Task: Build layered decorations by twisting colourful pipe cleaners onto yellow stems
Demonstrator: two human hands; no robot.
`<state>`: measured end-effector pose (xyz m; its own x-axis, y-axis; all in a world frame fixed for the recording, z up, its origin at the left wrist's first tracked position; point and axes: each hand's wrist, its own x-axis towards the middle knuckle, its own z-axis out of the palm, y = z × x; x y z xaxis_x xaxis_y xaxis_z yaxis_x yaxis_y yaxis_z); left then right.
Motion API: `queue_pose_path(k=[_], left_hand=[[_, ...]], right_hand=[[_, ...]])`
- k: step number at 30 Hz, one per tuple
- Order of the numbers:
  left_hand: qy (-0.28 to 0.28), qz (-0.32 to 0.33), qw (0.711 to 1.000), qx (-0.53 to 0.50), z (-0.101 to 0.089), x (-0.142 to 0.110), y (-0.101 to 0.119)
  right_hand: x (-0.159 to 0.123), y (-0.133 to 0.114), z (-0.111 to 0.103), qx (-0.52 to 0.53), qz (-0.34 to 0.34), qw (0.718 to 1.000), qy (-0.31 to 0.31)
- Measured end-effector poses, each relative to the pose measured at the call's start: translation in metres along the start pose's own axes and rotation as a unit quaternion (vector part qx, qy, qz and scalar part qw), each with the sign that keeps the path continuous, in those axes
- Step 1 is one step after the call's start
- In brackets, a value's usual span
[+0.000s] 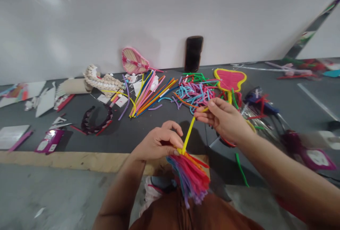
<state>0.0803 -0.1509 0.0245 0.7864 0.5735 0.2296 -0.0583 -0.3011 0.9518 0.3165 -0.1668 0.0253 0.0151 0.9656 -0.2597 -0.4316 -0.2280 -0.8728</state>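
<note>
My left hand (162, 141) pinches the gathered top of a tassel-like bundle of coloured strands (193, 177). Pink, red, orange, purple and blue strands hang below the fingers, over my lap. A yellow pipe cleaner (189, 135) is wrapped at the neck of the bundle and rises from it, taut, up to the right. Its upper end lies between the thumb and fingers of my right hand (221, 118). Behind the right hand lies a heap of short pink, blue and purple pipe cleaner pieces (195, 92).
Longer pipe cleaners (148, 97) lie left of the heap. A phone (193, 53) and a pink leaf-shaped fan (135, 61) lean on the white wall. A yellow-edged pink shape (230, 80), a dark braided headband (97, 120) and purple packets (50, 141) sit on the dark tabletop (127, 138).
</note>
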Motion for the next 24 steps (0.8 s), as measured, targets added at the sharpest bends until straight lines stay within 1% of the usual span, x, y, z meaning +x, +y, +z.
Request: queue_pose_path(k=[3, 5, 6, 7, 8, 9, 10, 11, 12, 13, 14, 15, 16, 17, 18, 22, 24], left_hand=[[0.008, -0.024, 1.000, 0.014, 0.000, -0.001, 0.003], [0.017, -0.050, 0.997, 0.054, 0.000, 0.001, 0.007], [0.018, -0.069, 0.994, 0.079, 0.001, 0.002, 0.009], [0.017, -0.089, 0.990, 0.104, 0.002, 0.004, 0.011], [0.017, -0.108, 0.986, 0.127, 0.002, 0.007, 0.013], [0.017, -0.123, 0.981, 0.146, 0.004, 0.009, 0.015], [0.014, -0.134, 0.977, 0.163, 0.005, 0.012, 0.016], [0.010, -0.143, 0.973, 0.180, 0.006, 0.015, 0.018], [0.005, -0.147, 0.970, 0.194, 0.007, 0.018, 0.019], [0.000, -0.149, 0.967, 0.206, 0.008, 0.020, 0.020], [-0.007, -0.146, 0.966, 0.212, 0.008, 0.023, 0.021], [-0.016, -0.140, 0.966, 0.215, 0.009, 0.024, 0.022], [-0.020, -0.135, 0.967, 0.216, 0.009, 0.025, 0.022], [-0.022, -0.133, 0.967, 0.217, 0.009, 0.025, 0.023], [-0.023, -0.134, 0.967, 0.217, 0.008, 0.025, 0.023], [-0.022, -0.141, 0.969, 0.201, 0.006, 0.022, 0.021], [-0.019, -0.132, 0.971, 0.198, 0.006, 0.021, 0.019]], right_hand=[[-0.005, 0.021, -0.018, 0.006, 0.030, 0.999, 0.035], [-0.007, 0.025, -0.030, -0.049, 0.026, 0.998, 0.037], [-0.008, 0.023, -0.035, -0.102, -0.002, 0.994, 0.042], [-0.009, 0.018, -0.039, -0.174, -0.056, 0.982, 0.055], [-0.011, 0.011, -0.041, -0.257, -0.132, 0.954, 0.076], [-0.015, 0.003, -0.041, -0.344, -0.225, 0.907, 0.097], [-0.019, -0.007, -0.038, -0.426, -0.317, 0.840, 0.108], [-0.024, -0.016, -0.033, -0.490, -0.398, 0.769, 0.098], [-0.029, -0.024, -0.026, -0.536, -0.458, 0.708, 0.042], [-0.034, -0.030, -0.018, -0.568, -0.498, 0.654, -0.036], [-0.037, -0.034, -0.010, -0.594, -0.511, 0.610, -0.114], [-0.038, -0.036, -0.004, -0.616, -0.511, 0.575, -0.170], [-0.038, -0.035, 0.001, -0.633, -0.505, 0.549, -0.207], [-0.036, -0.034, 0.004, -0.643, -0.497, 0.535, -0.229], [-0.034, -0.032, 0.006, -0.650, -0.491, 0.528, -0.238], [-0.027, -0.029, 0.003, -0.660, -0.470, 0.528, -0.255], [-0.030, -0.031, 0.003, -0.671, -0.463, 0.518, -0.258]])
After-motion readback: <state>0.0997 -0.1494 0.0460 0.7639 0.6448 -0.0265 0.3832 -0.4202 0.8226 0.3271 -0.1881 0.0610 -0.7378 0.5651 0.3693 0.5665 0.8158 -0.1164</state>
